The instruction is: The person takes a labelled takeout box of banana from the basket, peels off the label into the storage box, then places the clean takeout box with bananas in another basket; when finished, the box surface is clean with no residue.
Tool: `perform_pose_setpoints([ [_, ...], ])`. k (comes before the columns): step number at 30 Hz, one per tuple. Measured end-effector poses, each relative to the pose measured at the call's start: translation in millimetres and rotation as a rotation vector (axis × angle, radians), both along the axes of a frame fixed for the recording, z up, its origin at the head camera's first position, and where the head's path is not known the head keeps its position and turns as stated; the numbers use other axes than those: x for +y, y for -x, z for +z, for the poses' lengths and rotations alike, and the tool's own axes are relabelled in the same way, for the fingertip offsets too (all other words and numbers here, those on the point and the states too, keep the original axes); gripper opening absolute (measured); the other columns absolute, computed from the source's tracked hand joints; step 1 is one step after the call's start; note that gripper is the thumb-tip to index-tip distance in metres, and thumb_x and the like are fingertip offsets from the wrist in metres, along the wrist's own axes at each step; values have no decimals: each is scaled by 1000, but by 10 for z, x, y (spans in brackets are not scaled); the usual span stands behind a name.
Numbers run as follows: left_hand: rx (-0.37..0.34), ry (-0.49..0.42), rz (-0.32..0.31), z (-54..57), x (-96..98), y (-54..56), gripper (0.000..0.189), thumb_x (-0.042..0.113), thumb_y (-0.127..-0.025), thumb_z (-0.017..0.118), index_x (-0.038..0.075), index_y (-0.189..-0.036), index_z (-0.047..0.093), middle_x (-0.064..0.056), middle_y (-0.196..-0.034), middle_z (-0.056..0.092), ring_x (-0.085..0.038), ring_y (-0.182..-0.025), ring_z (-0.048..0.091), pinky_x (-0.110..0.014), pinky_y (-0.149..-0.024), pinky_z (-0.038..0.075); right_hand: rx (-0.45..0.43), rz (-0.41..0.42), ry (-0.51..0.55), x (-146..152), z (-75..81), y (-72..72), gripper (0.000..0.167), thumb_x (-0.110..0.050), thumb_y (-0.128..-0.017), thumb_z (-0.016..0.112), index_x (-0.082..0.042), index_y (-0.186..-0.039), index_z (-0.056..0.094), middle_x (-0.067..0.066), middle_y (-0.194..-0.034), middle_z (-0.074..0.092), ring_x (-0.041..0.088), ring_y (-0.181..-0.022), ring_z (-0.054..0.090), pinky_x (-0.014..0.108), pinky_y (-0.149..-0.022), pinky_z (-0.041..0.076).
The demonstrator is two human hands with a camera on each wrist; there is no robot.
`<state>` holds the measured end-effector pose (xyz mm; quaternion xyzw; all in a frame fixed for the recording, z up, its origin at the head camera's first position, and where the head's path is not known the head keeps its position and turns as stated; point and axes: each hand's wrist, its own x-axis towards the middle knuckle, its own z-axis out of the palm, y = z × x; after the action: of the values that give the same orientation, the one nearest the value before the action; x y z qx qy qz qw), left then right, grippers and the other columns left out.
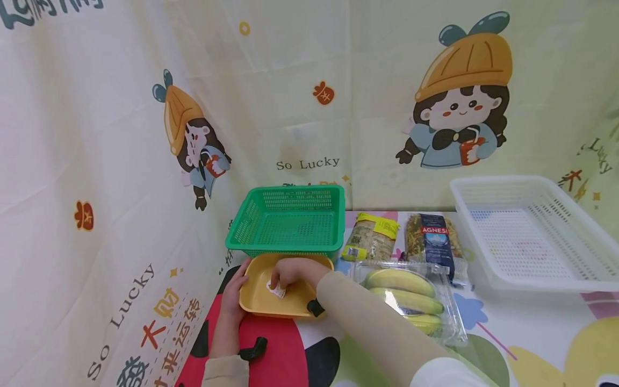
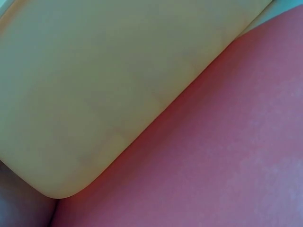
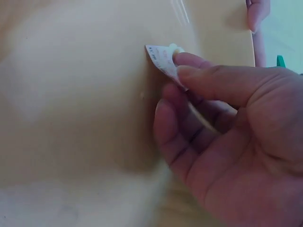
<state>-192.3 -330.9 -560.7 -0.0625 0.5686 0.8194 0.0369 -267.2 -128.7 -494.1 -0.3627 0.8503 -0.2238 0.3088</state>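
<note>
Patterned cloth (image 1: pixel 271 107) backs the yellow tray (image 1: pixel 295 305), left hand (image 1: pixel 234 293) gripping its nine-o'clock side, right hand (image 1: pixel 293 271) pinching a label (image 1: pixel 277 292) inside.

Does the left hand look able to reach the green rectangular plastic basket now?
Probably yes, after releasing the yellow plastic tray: the left hand is close to the green basket, with nothing visible between.

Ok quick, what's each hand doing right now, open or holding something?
Left hand: closed on the side of the yellow tray.
Right hand: closed, pinching a small white label.
</note>
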Motion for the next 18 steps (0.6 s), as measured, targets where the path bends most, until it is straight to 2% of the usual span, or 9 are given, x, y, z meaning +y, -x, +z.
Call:
perform_pose_setpoints([
  [4, -14, -8, 11, 0, 7, 9, 51, 16, -106, 31, 23, -156, 32, 5, -163, 25, -18, -149, 25, -20, -109, 40, -9, 4, -7, 44, -4, 16, 30, -3, -92, 62, -18, -114, 74, -3, -102, 58, 13, -93, 51, 20, -75, 47],
  [9, -31, -25, 23, 9, 13, 22, 51, 15, -105, 32, 24, -155, 35, 6, -162, 28, -16, -146, 29, -19, -108, 42, 7, 25, -10, 91, -23, 43, 29, -4, -92, 61, -18, -116, 71, -2, -104, 56, 13, -89, 50, 20, -72, 44],
  [16, -25, -24, 26, 1, 7, 26, 51, 13, -105, 31, 22, -155, 33, 4, -162, 27, -16, -146, 28, -19, -108, 41, 32, -58, -31, 123, -46, 30, 6, -10, -92, 66, -11, -97, 64, -3, -84, 55, 11, -78, 51, 21, -67, 43],
  [18, -25, -23, 24, -1, 5, 23, 52, 13, -105, 31, 22, -155, 32, 4, -162, 27, -17, -147, 27, -19, -108, 41, 37, -76, -47, 125, -59, 34, 6, -11, -91, 68, -11, -91, 62, -3, -79, 53, 11, -74, 49, 21, -64, 41],
])
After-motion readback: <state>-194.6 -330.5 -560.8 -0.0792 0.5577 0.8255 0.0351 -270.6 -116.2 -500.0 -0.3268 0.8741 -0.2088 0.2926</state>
